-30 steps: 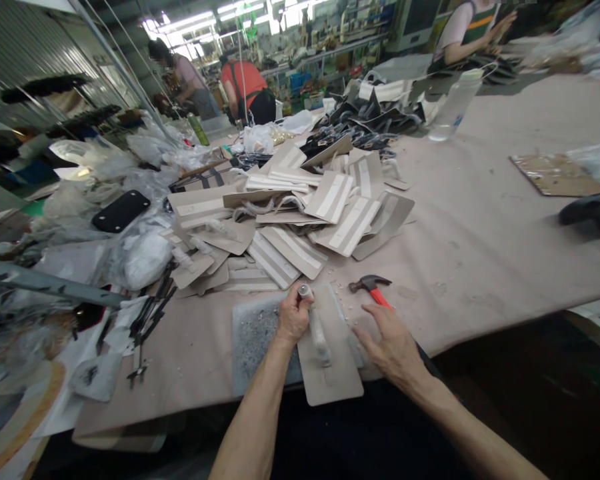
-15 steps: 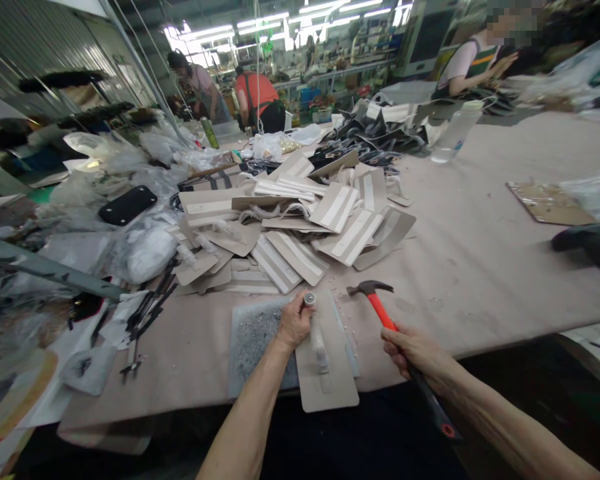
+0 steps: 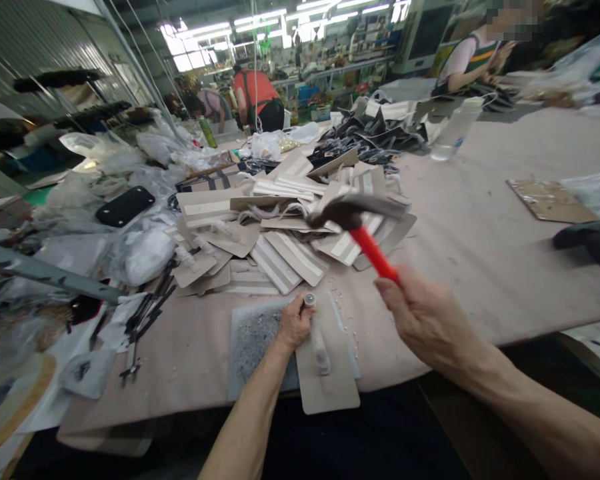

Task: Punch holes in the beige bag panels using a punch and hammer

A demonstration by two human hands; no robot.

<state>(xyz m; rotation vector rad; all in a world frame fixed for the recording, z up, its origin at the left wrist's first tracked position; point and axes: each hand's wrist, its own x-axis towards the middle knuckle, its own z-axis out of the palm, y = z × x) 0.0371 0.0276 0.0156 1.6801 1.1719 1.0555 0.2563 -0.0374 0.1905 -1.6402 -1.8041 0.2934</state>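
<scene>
My left hand is closed around a small metal punch, standing it upright on a beige card piece. That piece lies on a grey speckled pad at the table's near edge. My right hand grips the red handle of a hammer, raised in the air above and to the right of the punch. Its dark head is blurred by motion.
A heap of beige card pieces with white strips fills the table behind the pad. Plastic bags and black metal parts crowd the left. A plastic bottle stands far right. Other people work at the back.
My right hand reached for the hammer on the table, took its handle, and has lifted it high. My left hand has stayed on the punch.
</scene>
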